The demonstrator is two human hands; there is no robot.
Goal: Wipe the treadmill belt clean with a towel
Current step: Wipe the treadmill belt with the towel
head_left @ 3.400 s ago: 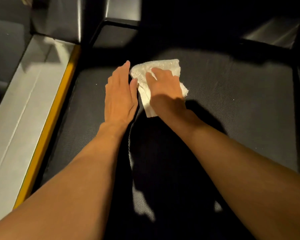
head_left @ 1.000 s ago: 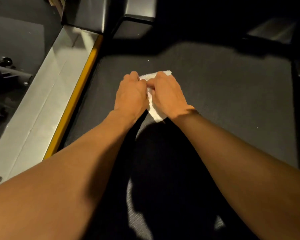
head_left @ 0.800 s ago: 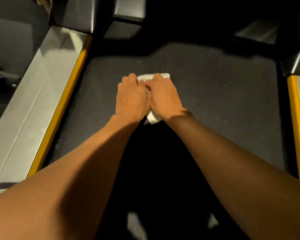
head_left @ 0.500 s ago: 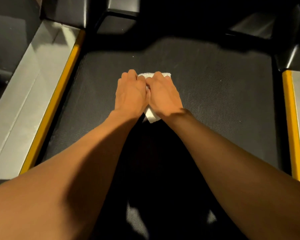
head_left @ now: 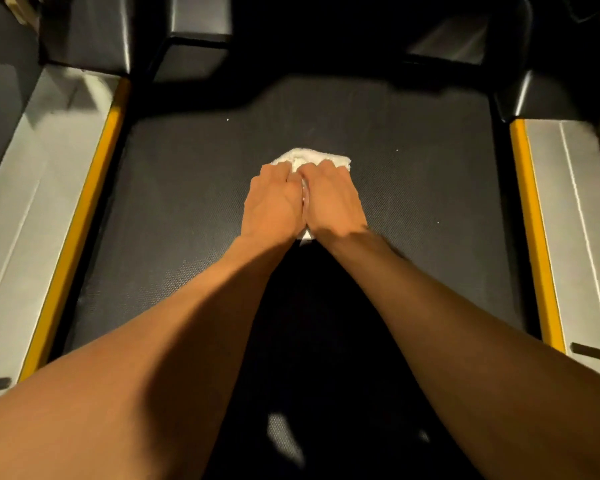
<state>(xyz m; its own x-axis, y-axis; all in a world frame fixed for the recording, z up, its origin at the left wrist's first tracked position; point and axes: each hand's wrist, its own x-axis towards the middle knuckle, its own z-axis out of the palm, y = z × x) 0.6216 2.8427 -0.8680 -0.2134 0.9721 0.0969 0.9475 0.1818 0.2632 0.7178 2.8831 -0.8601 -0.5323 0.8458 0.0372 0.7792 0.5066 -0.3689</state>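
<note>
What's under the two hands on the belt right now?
A white towel: its far edge shows past the knuckles and a corner pokes out by the wrists. The left hand and right hand cover its middle, and the belt beneath it is hidden.

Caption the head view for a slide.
Side by side, left hand and right hand grip a bunched towel on the treadmill belt.

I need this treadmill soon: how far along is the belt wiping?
Under way. The left hand and right hand grip the bunched towel on the middle of the belt. No cleaned patch can be told apart. Small white specks show ahead and to the right, so most looks undone.
</note>
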